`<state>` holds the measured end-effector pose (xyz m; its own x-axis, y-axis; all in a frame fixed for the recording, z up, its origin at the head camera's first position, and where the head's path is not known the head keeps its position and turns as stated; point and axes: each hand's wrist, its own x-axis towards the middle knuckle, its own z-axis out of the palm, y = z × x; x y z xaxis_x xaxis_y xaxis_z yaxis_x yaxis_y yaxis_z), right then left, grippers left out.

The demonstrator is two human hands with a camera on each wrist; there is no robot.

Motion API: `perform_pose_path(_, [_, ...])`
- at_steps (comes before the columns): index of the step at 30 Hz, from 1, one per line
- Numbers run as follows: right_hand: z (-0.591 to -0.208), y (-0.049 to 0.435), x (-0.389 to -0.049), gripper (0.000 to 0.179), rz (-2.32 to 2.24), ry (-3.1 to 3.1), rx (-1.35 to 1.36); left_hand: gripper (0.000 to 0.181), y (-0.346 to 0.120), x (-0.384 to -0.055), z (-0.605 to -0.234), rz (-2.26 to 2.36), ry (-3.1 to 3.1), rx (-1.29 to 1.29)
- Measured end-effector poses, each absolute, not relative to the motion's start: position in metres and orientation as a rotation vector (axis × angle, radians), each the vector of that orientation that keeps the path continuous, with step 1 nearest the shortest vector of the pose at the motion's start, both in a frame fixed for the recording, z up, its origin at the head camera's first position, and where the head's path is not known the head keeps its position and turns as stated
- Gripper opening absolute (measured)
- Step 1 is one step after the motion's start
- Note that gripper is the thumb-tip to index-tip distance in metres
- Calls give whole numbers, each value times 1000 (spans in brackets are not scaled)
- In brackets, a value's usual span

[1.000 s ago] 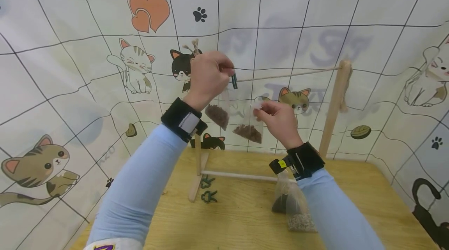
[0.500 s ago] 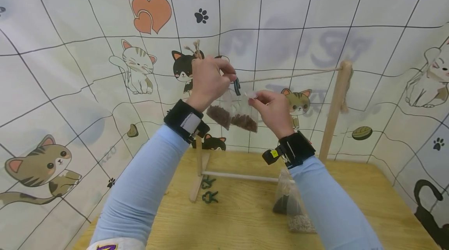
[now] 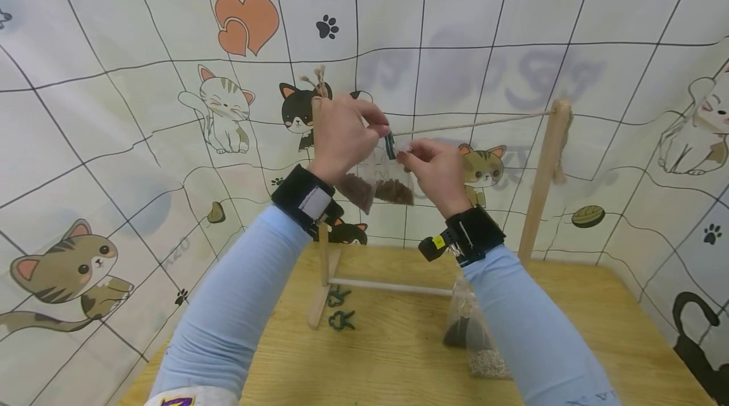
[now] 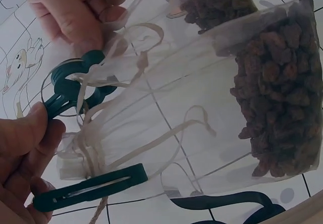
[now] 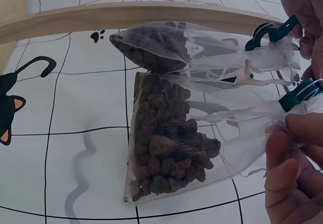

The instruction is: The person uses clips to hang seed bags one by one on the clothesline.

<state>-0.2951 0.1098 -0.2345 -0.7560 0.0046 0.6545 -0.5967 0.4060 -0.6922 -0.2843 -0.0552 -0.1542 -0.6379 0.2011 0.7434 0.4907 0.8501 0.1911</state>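
Observation:
In the head view my left hand (image 3: pixel 344 140) pinches a green plastic clip (image 3: pixel 390 147) at the rope (image 3: pixel 473 123). My right hand (image 3: pixel 438 175) pinches the gathered top of a sheer drawstring bag (image 3: pixel 394 192) holding reddish-brown chunks. The bag's top meets the clip; whether the clip bites it cannot be told. Beside it to the left hangs a similar bag (image 3: pixel 357 191). The left wrist view shows the pinched flower-shaped clip (image 4: pixel 75 82) and a second green clip (image 4: pixel 91 187) at the nearer bag's neck (image 4: pixel 75 161). My left fingers (image 4: pixel 25 133) touch the first clip's handle.
Wooden posts, the right one (image 3: pixel 547 178) in plain sight, carry the rope above the table (image 3: pixel 387 355). A white lower bar (image 3: pixel 398 287) joins them. Two green clips (image 3: pixel 342 320) lie near the left foot. Bags of dark (image 3: pixel 457 332) and pale grains (image 3: pixel 488 363) stand by my right forearm.
My right hand has moved left and up, bringing its bag to the clip beside the hanging bag. My left hand has shifted slightly right and down, still gripping the clip.

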Motion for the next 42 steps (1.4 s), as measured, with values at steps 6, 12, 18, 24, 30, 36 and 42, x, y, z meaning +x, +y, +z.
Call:
perform_pose_path(6, [-233, 109, -295, 24, 1413, -2069, 533, 6, -54, -282, -156, -399, -2288, -469])
perform_pose_path(12, [-235, 111, -296, 26, 1449, -2066, 585, 10, -54, -279, -157, -295, -2311, -528])
perform_pose_path(18, [-234, 112, -295, 26, 1454, -2087, 578, 23, -54, -277, -158, -267, -2329, -675])
perform_pose_path(24, [-232, 114, -291, 25, 1460, -2093, 600, 36, -55, -276, -158, -219, -2360, -716])
perform_pose_path(30, [-235, 117, -295, 25, 1438, -2109, 608, 39, -57, -273, -159, -170, -2377, -750])
perform_pose_path(36, [-231, 127, -291, 31, 1338, -2250, 660, 44, -64, -264, -168, -170, -2314, -788])
perform_pose_path(42, [-219, 148, -274, 36, 1060, -2368, 740, 40, -75, -253, -186, -307, -2083, -863])
